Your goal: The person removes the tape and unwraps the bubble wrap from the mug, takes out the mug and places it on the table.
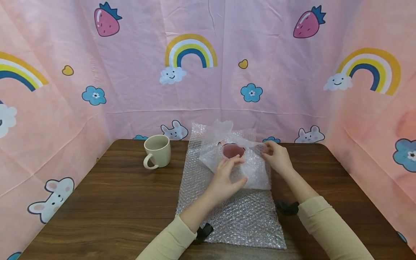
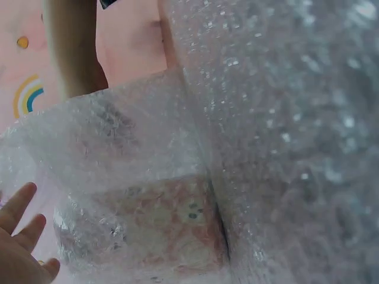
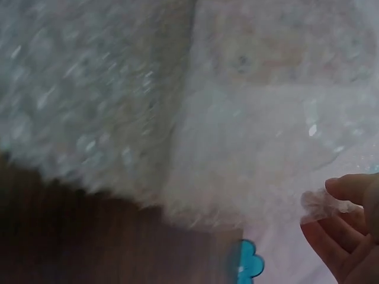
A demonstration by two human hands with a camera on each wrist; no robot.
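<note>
A pink patterned cup (image 1: pixel 233 151) stands inside a translucent white wrapping sheet (image 1: pixel 258 177), its dark pink inside showing through the gap at the top. Beneath it lies a long piece of bubble wrap (image 1: pixel 240 220). My left hand (image 1: pixel 225 180) is at the front of the cup, fingers spread apart and fingertips near its rim. On the right side, my right hand (image 1: pixel 277 157) pinches a bunched edge of the white sheet between thumb and fingers, as the right wrist view shows. Through the sheet, the cup's printed side (image 2: pixel 160 228) appears blurred in the left wrist view.
A cream mug (image 1: pixel 157 151) stands at the back left of the brown wooden table (image 1: pixel 130 206), its handle toward the front. Pink printed cloth (image 1: pixel 221 90) hangs around the table's back and sides.
</note>
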